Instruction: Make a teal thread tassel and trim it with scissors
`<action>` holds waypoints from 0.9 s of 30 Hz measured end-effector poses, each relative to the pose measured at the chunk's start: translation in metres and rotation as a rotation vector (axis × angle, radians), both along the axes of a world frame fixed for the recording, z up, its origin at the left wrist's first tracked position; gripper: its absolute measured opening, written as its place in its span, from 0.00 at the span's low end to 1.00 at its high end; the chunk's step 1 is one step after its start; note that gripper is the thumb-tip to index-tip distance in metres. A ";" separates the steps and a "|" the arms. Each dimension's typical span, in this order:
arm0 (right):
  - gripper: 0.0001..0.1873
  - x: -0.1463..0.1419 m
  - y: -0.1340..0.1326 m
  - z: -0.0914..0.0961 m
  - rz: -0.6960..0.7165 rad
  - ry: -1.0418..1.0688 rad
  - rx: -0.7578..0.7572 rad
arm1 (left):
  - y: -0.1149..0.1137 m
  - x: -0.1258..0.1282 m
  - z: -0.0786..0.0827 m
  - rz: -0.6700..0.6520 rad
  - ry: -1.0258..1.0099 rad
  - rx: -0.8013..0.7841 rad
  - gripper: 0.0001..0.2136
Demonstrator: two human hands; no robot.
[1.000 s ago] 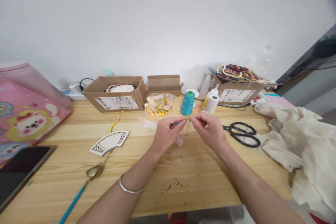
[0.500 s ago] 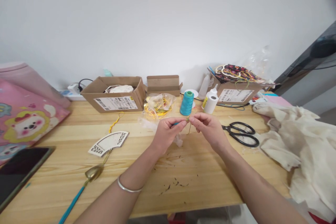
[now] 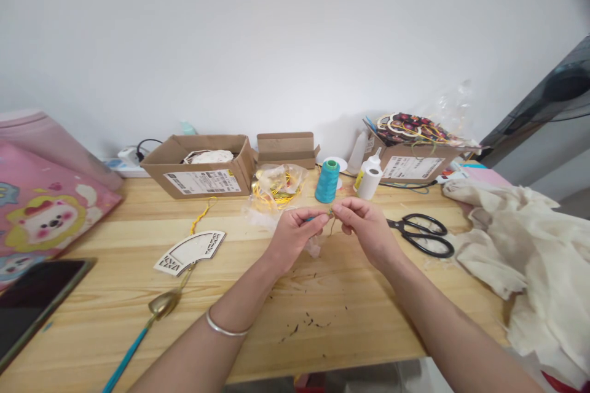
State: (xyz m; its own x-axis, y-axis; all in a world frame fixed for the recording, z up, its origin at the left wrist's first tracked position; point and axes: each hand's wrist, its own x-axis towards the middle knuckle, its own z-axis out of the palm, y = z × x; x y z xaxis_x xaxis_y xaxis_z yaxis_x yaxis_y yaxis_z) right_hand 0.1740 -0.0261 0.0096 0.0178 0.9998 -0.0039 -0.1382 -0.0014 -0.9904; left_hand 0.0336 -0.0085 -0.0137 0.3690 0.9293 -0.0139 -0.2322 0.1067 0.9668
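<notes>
Above the middle of the table, my left hand (image 3: 297, 230) and my right hand (image 3: 362, 224) meet with fingertips pinched together. Between them is a small bit of greenish cord (image 3: 332, 226), its loose end hanging down. A short blue piece shows at the left fingers; what it belongs to is mostly hidden. Just behind the fingertips stands a teal thread spool (image 3: 327, 182). Black-handled scissors (image 3: 421, 234) lie right of my right hand. To the left lies a fan-shaped wooden ornament (image 3: 191, 252) with a yellow cord, joined to a brass-coloured cap with a teal tassel (image 3: 129, 353).
Cardboard boxes (image 3: 203, 181) line the wall, with a bag of yellow cords (image 3: 279, 187) between them. A white spool (image 3: 370, 184) and glue bottle (image 3: 374, 161) stand behind my right hand. Cream cloth (image 3: 544, 264) covers the right side; a phone (image 3: 37, 295) lies left.
Both hands stay at nearly the same spot, pinching the cord, with only a slight shift of the right fingers. The whole view has moved very slightly.
</notes>
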 end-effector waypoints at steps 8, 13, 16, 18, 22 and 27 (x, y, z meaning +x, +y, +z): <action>0.08 -0.001 0.000 -0.008 0.048 0.362 -0.078 | -0.003 0.003 0.002 0.008 0.034 0.022 0.09; 0.08 -0.004 0.000 -0.006 0.061 0.477 -0.179 | -0.004 0.004 0.002 0.011 0.012 -0.002 0.10; 0.08 -0.005 -0.001 -0.004 0.052 0.509 -0.231 | -0.004 0.004 0.002 0.018 0.015 -0.008 0.10; 0.08 -0.005 -0.001 -0.004 0.042 0.536 -0.265 | -0.004 0.004 0.004 0.019 0.015 -0.012 0.10; 0.08 -0.004 -0.001 -0.003 0.038 0.585 -0.293 | -0.004 0.004 0.006 0.036 0.024 0.010 0.08; 0.08 -0.003 -0.003 -0.002 0.080 0.522 -0.244 | -0.004 0.003 0.004 0.064 0.041 0.058 0.10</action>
State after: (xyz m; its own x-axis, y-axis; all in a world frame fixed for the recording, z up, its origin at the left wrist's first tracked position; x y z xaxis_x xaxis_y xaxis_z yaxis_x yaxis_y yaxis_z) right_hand 0.1714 -0.0287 0.0077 -0.1241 0.9670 -0.2225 -0.5986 -0.2518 -0.7605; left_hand 0.0364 -0.0128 -0.0101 0.3093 0.9506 0.0265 -0.1971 0.0368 0.9797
